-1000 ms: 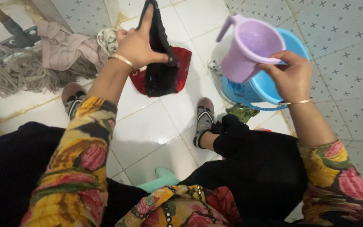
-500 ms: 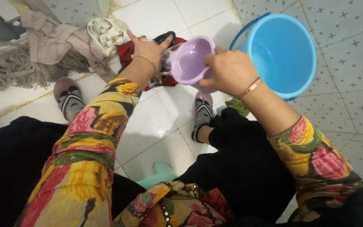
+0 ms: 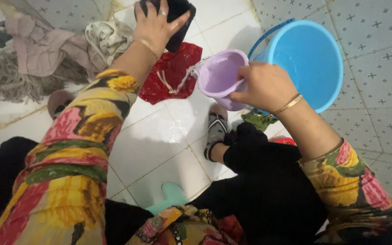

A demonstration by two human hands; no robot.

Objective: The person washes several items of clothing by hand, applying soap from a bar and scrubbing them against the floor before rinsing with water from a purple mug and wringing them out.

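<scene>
My left hand [image 3: 156, 23] grips a black cloth [image 3: 180, 20] and holds it up at the top of the view, above a red cloth [image 3: 171, 75] lying on the wet white floor tiles. My right hand [image 3: 262, 86] holds a lilac plastic jug [image 3: 218, 77] tilted to the left, and water streams from its lip onto the red cloth. A blue bucket [image 3: 330, 86] stands just right of the jug, behind my right hand. My sleeves are flowered yellow and red.
A mop head [image 3: 10, 79], a pink garment [image 3: 37, 43] and a pale cloth [image 3: 107, 38] lie in a heap at the upper left. My feet in patterned slippers [image 3: 215, 129] rest on the tiles. A green scrubber [image 3: 257, 119] lies by the bucket. A teal stool edge [image 3: 171, 195] shows below.
My left hand lifted the black cloth up off the red cloth. The jug moved right toward the bucket, still tipped and pouring. The view shifted slightly.
</scene>
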